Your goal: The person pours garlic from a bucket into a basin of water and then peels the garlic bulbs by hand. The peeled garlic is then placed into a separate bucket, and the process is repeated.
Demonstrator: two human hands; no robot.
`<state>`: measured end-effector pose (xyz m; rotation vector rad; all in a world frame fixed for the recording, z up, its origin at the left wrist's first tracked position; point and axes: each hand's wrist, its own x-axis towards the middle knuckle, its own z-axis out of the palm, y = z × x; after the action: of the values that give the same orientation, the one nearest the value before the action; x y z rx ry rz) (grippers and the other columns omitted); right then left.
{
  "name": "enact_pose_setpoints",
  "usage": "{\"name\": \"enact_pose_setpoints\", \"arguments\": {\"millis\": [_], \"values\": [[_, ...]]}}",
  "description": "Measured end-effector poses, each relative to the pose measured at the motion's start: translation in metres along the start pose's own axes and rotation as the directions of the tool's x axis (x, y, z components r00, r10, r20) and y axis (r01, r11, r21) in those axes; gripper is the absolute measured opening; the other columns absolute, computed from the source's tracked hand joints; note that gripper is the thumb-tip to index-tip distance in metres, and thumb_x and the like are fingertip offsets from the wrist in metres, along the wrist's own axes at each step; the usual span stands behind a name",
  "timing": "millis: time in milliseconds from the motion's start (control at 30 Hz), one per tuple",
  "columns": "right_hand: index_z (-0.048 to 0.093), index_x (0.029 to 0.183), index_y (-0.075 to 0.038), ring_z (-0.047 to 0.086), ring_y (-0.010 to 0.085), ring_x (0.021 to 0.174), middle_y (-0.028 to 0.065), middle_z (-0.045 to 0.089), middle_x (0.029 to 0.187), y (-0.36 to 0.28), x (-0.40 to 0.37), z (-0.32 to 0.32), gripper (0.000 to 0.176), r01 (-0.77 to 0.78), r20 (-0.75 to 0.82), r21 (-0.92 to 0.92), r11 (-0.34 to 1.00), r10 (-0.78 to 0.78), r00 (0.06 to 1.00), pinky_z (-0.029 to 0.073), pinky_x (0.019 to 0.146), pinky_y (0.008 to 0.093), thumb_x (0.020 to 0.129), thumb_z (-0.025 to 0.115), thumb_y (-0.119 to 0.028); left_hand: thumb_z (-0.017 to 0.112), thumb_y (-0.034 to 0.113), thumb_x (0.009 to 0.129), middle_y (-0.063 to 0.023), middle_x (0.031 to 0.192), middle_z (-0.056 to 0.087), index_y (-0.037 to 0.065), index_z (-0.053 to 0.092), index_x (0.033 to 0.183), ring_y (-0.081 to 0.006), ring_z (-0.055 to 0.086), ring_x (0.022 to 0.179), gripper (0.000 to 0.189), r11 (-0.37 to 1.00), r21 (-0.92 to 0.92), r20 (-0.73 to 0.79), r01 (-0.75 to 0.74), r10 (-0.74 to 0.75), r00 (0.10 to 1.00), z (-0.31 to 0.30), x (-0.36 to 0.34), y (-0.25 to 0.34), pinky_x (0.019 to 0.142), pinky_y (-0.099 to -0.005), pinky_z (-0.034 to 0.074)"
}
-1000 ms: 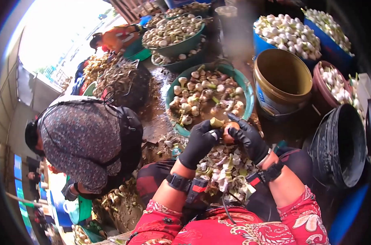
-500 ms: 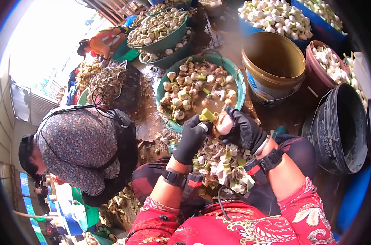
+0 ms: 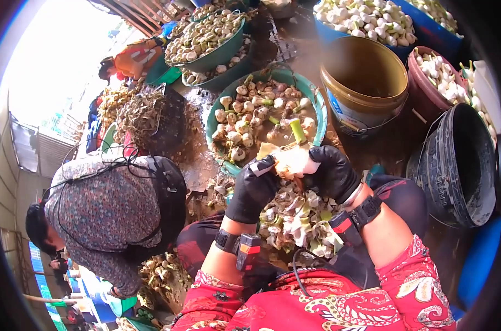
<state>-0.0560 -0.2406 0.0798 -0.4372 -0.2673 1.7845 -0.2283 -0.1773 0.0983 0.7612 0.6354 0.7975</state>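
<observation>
Between my two black-gloved hands is a garlic bulb (image 3: pixel 299 161) with a short green stem pointing up and away. My right hand (image 3: pixel 334 174) wraps round the bulb's right side. My left hand (image 3: pixel 254 188) is closed at its left side, where brownish outer skin hangs loose; a pale strip shows on that hand's thumb. Just beyond, a green basin (image 3: pixel 223 161) holds unpeeled garlic bulbs (image 3: pixel 242 129) with dirt on them. Below my hands lies a heap of peeled garlic skins (image 3: pixel 297 220) between my legs.
On the right stand a tan bucket (image 3: pixel 338 96), a black bucket (image 3: pixel 427 171) and a pink tub (image 3: pixel 424 83) of white garlic. Stacked green basins (image 3: pixel 228 49) of garlic are at the back. A co-worker (image 3: pixel 107 204) bends close on my left, another person (image 3: pixel 134 58) farther off.
The bulb has turned so its stem points up and away, and loose skin now spreads on its left. My hands have shifted slightly. The co-worker on the left has bent further down.
</observation>
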Motion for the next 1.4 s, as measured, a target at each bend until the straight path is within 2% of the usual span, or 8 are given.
{"name": "enact_pose_setpoints", "arguments": {"millis": [100, 267, 333, 433, 567, 1033, 1200, 1400], "values": [[0.057, 0.106, 0.001, 0.061, 0.0177, 0.067, 0.0105, 0.064, 0.088, 0.005, -0.006, -0.018, 0.043, -0.239, 0.287, 0.084, 0.967, 0.206, 0.936, 0.049, 0.052, 0.0300, 0.081, 0.060, -0.033, 0.050, -0.001, 0.085, -0.0082, 0.073, 0.062, 0.001, 0.063, 0.083, -0.0200, 0.062, 0.071, 0.013, -0.126, 0.806, 0.581, -0.579, 0.357, 0.731, -0.039, 0.008, -0.007, 0.064, -0.0284, 0.049], [0.052, 0.112, 0.001, 0.062, 0.0182, 0.073, 0.0096, 0.062, 0.090, 0.004, -0.006, -0.009, 0.047, -0.058, 0.327, -0.129, 0.990, 0.097, 0.940, 0.051, 0.061, 0.0269, 0.080, 0.063, -0.032, 0.057, 0.017, 0.087, -0.0094, 0.076, 0.065, 0.001, 0.060, 0.100, -0.0182, 0.063, 0.061, 0.021, 0.732, 0.677, 0.075, -0.078, 0.037, 0.997, -0.066, 0.003, -0.028, 0.056, -0.0305, 0.050], [0.048, 0.119, 0.001, 0.063, 0.0173, 0.077, 0.0094, 0.062, 0.092, -0.001, -0.009, -0.001, 0.048, -0.103, 0.194, -0.105, 0.989, 0.122, 0.973, 0.052, 0.066, 0.0271, 0.080, 0.065, -0.022, 0.060, 0.027, 0.088, -0.0086, 0.074, 0.065, 0.001, 0.062, 0.099, -0.0143, 0.063, 0.065, 0.029, -0.083, 0.974, 0.218, -0.209, 0.119, 0.969, -0.096, -0.002, -0.058, 0.057, -0.0306, 0.049], [0.037, 0.132, -0.002, 0.062, 0.0146, 0.078, 0.0097, 0.061, 0.095, 0.002, -0.005, -0.005, 0.058, 0.079, -0.014, -0.424, 0.902, -0.094, 0.995, 0.053, 0.067, 0.0270, 0.079, 0.062, -0.002, 0.063, 0.016, 0.086, -0.0020, 0.073, 0.062, -0.001, 0.063, 0.100, -0.0088, 0.056, 0.062, 0.022, 0.613, 0.741, -0.213, 0.273, -0.171, 0.962, -0.064, -0.016, -0.034, 0.056, -0.0247, 0.044], [0.034, 0.135, -0.003, 0.059, 0.0105, 0.081, 0.0071, 0.060, 0.099, 0.018, 0.001, -0.009, 0.063, 0.196, -0.013, -0.500, 0.843, -0.234, 0.972, 0.051, 0.071, 0.0244, 0.076, 0.055, 0.006, 0.063, 0.006, 0.082, -0.0049, 0.089, 0.063, -0.002, 0.058, 0.107, -0.0130, 0.060, 0.079, 0.027, 0.904, 0.428, -0.130, 0.012, 0.048, 0.990, 0.010, -0.026, 0.004, 0.075, -0.0252, 0.049], [0.059, 0.098, -0.003, 0.056, 0.0087, 0.070, 0.0065, 0.061, 0.084, -0.001, 0.000, -0.040, 0.023, -0.043, -0.216, -0.882, 0.470, -0.321, 0.922, 0.048, 0.062, 0.0227, 0.076, 0.059, 0.002, 0.060, -0.001, 0.083, -0.0044, 0.104, 0.063, 0.000, 0.060, 0.112, -0.0103, 0.057, 0.094, 0.029, 0.812, 0.544, -0.015, -0.211, 0.261, 0.965, -0.005, -0.029, -0.006, 0.085, -0.0257, 0.046], [0.057, 0.100, -0.004, 0.054, 0.0074, 0.068, 0.0014, 0.057, 0.085, 0.004, -0.009, -0.011, 0.020, 0.111, -0.019, -0.471, 0.875, -0.136, 0.991, 0.050, 0.057, 0.0241, 0.081, 0.062, -0.007, 0.060, 0.001, 0.084, -0.0054, 0.105, 0.063, 0.000, 0.060, 0.111, -0.0124, 0.058, 0.096, 0.028, 0.870, 0.456, -0.013, -0.186, 0.215, 0.976, -0.001, -0.028, -0.011, 0.084, -0.0281, 0.048], [0.062, 0.081, -0.001, 0.058, 0.0190, 0.061, 0.0132, 0.062, 0.066, 0.017, -0.011, -0.034, 0.012, -0.070, -0.122, -0.958, 0.277, -0.179, 0.976, 0.046, 0.061, 0.0302, 0.072, 0.055, -0.005, 0.064, 0.001, 0.080, -0.0130, 0.087, 0.064, -0.001, 0.064, 0.091, -0.0243, 0.063, 0.077, 0.012, 0.586, 0.692, 0.153, -0.422, 0.452, 0.879, -0.021, -0.012, -0.026, 0.068, -0.0334, 0.051]]}}
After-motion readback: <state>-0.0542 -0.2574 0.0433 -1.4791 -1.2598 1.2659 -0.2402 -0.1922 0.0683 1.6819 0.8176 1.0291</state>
